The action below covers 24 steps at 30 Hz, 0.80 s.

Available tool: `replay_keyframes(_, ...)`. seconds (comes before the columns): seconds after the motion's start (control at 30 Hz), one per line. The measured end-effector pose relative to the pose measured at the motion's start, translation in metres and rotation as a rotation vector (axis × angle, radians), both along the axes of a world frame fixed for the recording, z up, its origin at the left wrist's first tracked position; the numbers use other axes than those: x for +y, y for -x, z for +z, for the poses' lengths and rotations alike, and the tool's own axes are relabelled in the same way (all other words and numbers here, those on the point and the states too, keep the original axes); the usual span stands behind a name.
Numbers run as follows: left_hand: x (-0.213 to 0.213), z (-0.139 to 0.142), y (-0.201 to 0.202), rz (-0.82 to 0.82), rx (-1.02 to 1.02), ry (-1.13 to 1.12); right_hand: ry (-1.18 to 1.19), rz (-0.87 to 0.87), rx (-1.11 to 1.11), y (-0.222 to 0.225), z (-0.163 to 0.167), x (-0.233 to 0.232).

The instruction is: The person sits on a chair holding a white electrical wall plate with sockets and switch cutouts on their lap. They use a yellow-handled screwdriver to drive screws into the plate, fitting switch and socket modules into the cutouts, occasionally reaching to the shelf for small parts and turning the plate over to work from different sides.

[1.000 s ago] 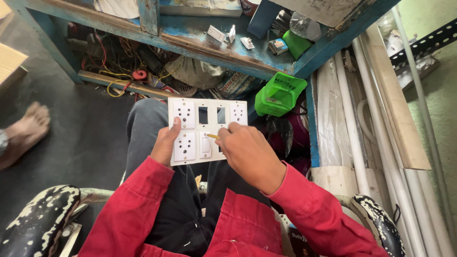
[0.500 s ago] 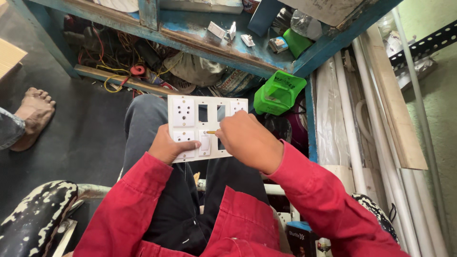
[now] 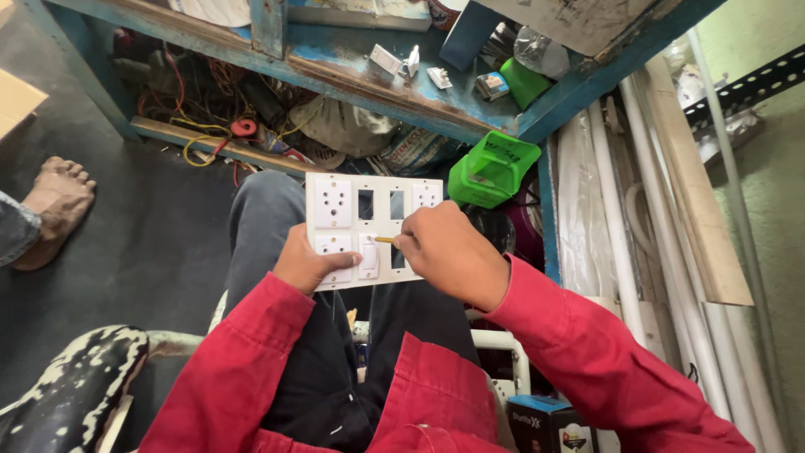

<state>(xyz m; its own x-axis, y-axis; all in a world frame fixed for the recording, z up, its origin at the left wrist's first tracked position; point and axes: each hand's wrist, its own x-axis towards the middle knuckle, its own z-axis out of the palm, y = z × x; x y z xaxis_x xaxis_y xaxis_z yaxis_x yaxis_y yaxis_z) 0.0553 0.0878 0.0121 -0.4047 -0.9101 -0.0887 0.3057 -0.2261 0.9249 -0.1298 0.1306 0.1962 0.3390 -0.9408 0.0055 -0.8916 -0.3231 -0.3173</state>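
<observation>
Two hands (image 3: 303,264) (image 3: 449,252) — switch plate (image 3: 369,220) between

White switch plate (image 3: 360,220) tilted on lap, slots open.

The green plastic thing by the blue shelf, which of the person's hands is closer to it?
Right. The right hand works at the white switch plate just below-left of the green plastic thing. The left hand grips the plate's lower left edge, farther away.

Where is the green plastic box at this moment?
In the head view, the green plastic box lies right of the white switch plate, just above the right hand, below the blue shelf edge.
</observation>
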Motion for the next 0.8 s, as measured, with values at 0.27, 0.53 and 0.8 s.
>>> replay_keyframes(0.27,0.001,0.002,0.0,-0.009,-0.01,0.022,0.076,0.015,0.103,-0.012,-0.001,-0.004)
replay_keyframes(0.53,0.002,0.007,-0.005,-0.024,-0.012,0.04,0.194,0.537,0.295,0.0,0.007,-0.015)
replay_keyframes(0.8,0.002,0.008,-0.005,-0.044,0.005,0.044,0.113,0.379,0.504,0.006,0.009,-0.009)
